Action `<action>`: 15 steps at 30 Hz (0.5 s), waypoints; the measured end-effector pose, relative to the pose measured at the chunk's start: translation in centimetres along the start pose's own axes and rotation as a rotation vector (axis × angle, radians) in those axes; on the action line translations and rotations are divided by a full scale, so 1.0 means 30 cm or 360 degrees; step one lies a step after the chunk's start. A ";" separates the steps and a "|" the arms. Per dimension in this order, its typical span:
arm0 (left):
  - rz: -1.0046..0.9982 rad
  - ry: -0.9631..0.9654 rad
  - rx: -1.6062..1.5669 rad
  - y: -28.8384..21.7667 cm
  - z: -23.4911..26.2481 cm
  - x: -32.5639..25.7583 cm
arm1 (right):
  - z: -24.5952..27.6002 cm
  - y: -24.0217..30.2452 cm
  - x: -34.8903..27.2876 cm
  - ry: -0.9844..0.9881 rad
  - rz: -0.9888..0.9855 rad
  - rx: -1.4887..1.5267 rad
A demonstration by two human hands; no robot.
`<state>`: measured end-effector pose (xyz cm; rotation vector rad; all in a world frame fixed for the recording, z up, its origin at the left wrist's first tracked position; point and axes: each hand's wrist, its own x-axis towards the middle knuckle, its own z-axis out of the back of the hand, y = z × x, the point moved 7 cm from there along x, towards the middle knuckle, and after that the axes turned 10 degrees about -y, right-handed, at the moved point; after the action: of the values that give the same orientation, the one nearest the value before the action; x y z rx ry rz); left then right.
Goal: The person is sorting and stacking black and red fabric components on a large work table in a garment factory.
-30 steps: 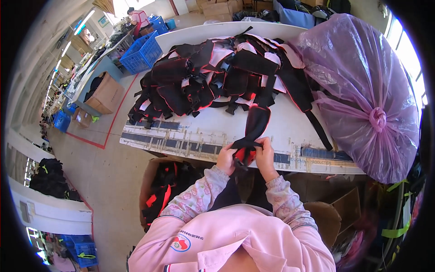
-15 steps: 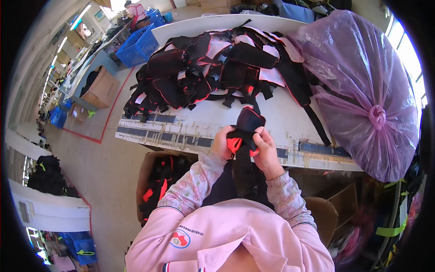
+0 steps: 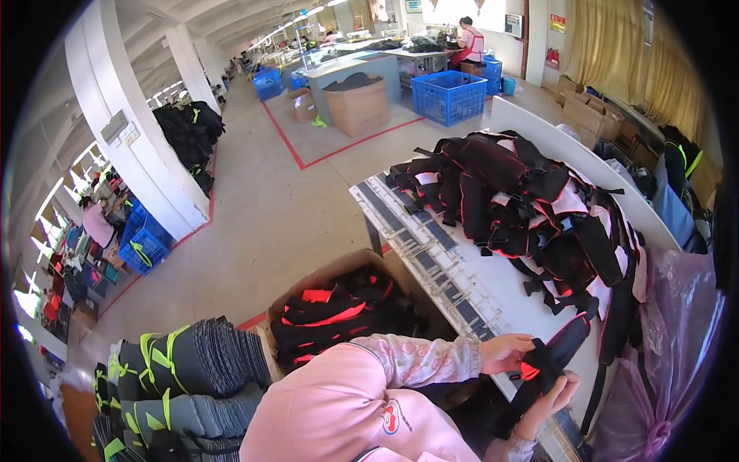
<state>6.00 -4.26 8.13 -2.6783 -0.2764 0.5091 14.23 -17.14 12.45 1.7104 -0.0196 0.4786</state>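
Over the table's near edge, both my hands hold a black padded strap with red edging (image 3: 568, 339). The fingers of my left hand (image 3: 502, 353) are closed on its upper side, beside a folded black flap and a bit of bright red. My right hand (image 3: 553, 399) pinches the same piece from below, thumb and fingers pressed together. Its far end rests toward a heap of similar black, red-edged straps (image 3: 531, 200) on the white table (image 3: 481, 258). Part of the strap is hidden behind my fingers.
A cardboard box (image 3: 279, 304) of black and red pieces stands left of the table. Bundled dark stacks tied with neon-green strips (image 3: 185, 362) lie at lower left. A purple plastic bag (image 3: 662, 369) sits at right. Blue crates (image 3: 449, 98) and a white pillar (image 3: 138, 115) stand farther off.
The view has swung to the left, so the table and my hands now appear farther right. Both hands keep hold of the strap.
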 end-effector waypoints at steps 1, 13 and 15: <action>-0.0046 0.0140 0.0004 -0.009 -0.009 -0.008 | -0.004 0.033 -0.003 -0.0020 0.0224 -0.0044; -0.0019 0.0625 0.0376 -0.059 -0.099 -0.021 | -0.016 0.052 0.014 0.0101 -0.0527 0.0689; -0.0309 0.0436 0.0358 -0.131 -0.142 -0.041 | -0.021 0.036 0.012 0.0365 -0.0499 0.0782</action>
<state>6.08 -2.52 13.80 -2.4320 -0.3703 0.1038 14.06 -16.68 13.65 2.0765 0.5648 0.4641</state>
